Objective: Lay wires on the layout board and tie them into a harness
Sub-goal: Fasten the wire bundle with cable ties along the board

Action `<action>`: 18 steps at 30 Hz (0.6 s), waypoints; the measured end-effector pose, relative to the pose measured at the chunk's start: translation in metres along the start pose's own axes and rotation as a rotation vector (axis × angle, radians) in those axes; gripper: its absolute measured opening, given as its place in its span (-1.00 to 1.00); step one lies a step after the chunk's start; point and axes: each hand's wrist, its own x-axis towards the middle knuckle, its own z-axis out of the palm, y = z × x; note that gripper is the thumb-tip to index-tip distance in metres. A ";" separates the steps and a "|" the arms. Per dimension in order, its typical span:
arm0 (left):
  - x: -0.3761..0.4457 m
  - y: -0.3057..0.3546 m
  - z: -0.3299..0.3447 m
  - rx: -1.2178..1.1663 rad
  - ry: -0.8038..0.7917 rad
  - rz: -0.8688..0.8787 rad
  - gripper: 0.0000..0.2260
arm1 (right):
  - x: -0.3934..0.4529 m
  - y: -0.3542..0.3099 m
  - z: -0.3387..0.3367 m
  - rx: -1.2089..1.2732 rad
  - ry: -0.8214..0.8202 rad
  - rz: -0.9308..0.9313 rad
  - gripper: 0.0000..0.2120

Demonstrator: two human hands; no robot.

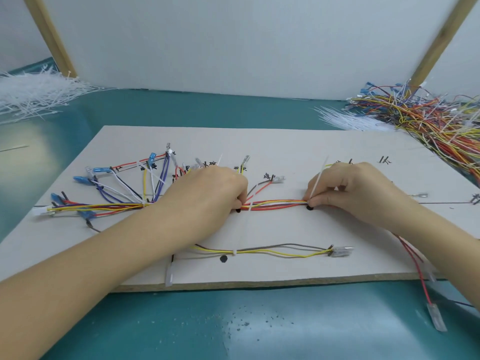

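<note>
A pale layout board [285, 141] lies on the teal table, marked with black lines, dots and handwritten labels. A bundle of coloured wires [275, 204] runs left to right across its middle, fanning out at the left into branches with blue and clear terminals. My left hand [213, 193] pinches the bundle near a white tie at the centre. My right hand [355, 190] pinches a white cable tie [319, 179] round the bundle above a black dot, the tie's tail sticking up. A tied yellow and grey wire pair [275, 250] lies nearer me.
A heap of white cable ties [33, 94] sits at the far left. A pile of loose coloured wires [428, 118] and more ties [348, 119] lie at the far right. A red wire with a clear terminal [436, 318] hangs off the board's front right. White panels stand behind.
</note>
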 end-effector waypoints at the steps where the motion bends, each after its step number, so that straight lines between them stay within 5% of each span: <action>1: 0.000 0.000 0.001 0.011 0.013 0.000 -0.88 | 0.000 0.000 0.001 0.056 0.012 0.011 -0.81; 6: 0.001 0.001 0.006 0.055 0.074 -0.002 -0.86 | -0.001 -0.001 0.007 0.110 0.067 -0.016 -0.70; 18: -0.036 -0.052 -0.012 0.024 0.056 -0.104 -0.90 | 0.033 -0.035 0.045 0.082 0.047 -0.186 -0.93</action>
